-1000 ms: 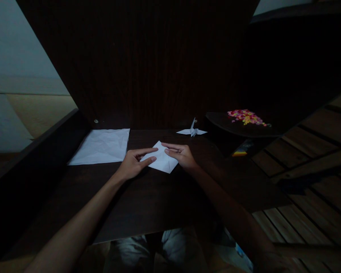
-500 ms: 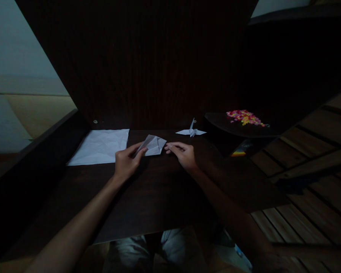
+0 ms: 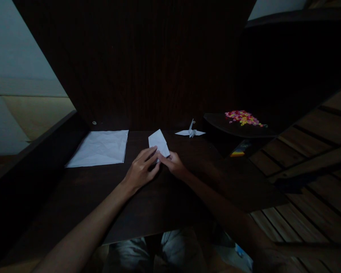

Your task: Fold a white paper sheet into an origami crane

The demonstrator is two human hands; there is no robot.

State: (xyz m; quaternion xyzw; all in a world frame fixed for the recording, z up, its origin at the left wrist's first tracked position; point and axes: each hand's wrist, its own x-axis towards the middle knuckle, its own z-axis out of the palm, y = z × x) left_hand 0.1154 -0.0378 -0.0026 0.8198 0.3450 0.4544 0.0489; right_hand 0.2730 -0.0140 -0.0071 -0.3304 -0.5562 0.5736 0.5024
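A small folded piece of white paper [image 3: 158, 138] is held over the dark tabletop, its pointed end facing away from me. My right hand [image 3: 173, 163] pinches its lower right edge, the thumb on top and the other fingers mostly hidden beneath. Against its lower left part lie the fingers of my left hand [image 3: 142, 167], partly covering the paper; whether they grip it or only press on it I cannot tell. Behind and to the right, a finished-looking white paper crane [image 3: 191, 132] stands with wings spread.
White paper sheets [image 3: 99, 148] lie flat at the left, beside a dark side panel [image 3: 31, 155]. On the right, a small dark corner shelf [image 3: 216, 121] bears a heap of pink, red and yellow bits [image 3: 244, 117]. A tall dark back panel [image 3: 147, 68] rises behind the table.
The folded paper has been turned so that its point faces away. My right hand now holds its right edge, and my left hand has shifted right onto its near end.
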